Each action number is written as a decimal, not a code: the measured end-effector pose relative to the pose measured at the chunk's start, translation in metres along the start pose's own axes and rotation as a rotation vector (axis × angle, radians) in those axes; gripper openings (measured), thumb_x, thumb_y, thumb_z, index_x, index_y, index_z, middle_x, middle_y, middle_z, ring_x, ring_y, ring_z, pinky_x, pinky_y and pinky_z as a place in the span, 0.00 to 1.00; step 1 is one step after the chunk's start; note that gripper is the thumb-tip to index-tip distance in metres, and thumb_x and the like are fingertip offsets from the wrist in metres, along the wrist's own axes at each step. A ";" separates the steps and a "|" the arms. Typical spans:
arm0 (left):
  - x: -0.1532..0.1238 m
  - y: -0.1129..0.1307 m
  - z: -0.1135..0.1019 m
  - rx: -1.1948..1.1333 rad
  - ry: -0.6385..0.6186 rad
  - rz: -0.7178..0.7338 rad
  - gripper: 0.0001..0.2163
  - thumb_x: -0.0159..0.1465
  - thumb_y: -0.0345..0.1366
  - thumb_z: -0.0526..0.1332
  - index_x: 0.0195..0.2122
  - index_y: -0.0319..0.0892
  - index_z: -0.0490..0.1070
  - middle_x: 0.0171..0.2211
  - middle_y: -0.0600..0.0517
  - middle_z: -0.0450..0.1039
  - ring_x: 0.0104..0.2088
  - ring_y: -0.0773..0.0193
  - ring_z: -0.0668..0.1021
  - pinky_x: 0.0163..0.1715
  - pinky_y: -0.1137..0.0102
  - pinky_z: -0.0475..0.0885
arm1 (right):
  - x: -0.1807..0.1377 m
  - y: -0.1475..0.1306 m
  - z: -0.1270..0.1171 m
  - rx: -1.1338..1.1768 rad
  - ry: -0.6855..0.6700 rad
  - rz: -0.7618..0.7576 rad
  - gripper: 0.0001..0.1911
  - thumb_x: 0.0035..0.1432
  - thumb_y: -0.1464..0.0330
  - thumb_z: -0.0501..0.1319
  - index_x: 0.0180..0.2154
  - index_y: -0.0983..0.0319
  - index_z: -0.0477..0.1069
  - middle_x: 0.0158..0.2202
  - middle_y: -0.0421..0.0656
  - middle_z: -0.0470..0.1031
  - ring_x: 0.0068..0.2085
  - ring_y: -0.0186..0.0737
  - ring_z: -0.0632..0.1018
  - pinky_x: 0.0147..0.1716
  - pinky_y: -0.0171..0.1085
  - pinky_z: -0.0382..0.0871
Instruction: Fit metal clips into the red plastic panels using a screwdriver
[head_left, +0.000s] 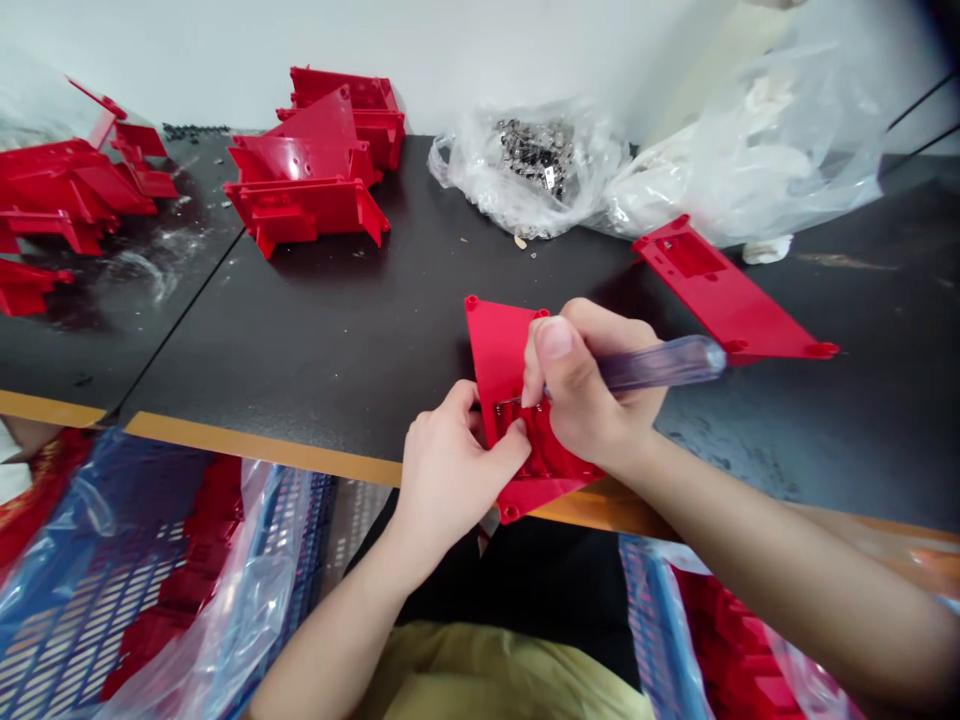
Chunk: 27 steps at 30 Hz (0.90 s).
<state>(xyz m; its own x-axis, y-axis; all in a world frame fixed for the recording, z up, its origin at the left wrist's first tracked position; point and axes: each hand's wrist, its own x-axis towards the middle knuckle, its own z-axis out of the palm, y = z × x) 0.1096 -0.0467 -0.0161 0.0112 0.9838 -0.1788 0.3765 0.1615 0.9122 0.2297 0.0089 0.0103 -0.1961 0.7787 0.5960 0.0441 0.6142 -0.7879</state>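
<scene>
A red plastic panel (504, 345) with a recessed compartment lies at the front edge of the table, right before me. My left hand (457, 470) grips its left side, the thumb pressed into the recess. Closed around a screwdriver with a clear purplish handle (664, 364), my right hand (592, 385) is over the panel's right side. The tool's thin metal shaft (510, 401) points left, its tip at the upper end of the recess. Small metal springs (538, 408) show there. My right fingers hide part of the panel.
Another red panel (739, 290) lies to the right. A clear bag of small metal pieces (536, 150) and a crumpled plastic bag (720, 170) sit at the back. Red parts (307, 180) stand at the left. Blue crates (150, 540) with red parts flank me below the table edge (270, 440).
</scene>
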 end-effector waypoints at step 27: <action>0.001 0.003 -0.002 0.041 0.017 -0.019 0.09 0.56 0.42 0.63 0.29 0.45 0.64 0.20 0.59 0.69 0.22 0.67 0.69 0.25 0.72 0.58 | 0.002 0.003 -0.005 -0.272 -0.236 -0.347 0.23 0.67 0.63 0.55 0.20 0.59 0.56 0.14 0.35 0.59 0.16 0.29 0.64 0.14 0.35 0.53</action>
<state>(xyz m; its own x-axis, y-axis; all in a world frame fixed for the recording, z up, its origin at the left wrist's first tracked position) 0.1090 -0.0451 -0.0127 -0.0116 0.9819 -0.1892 0.4142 0.1769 0.8928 0.2345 0.0129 0.0098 -0.4596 0.4915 0.7397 0.1848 0.8676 -0.4616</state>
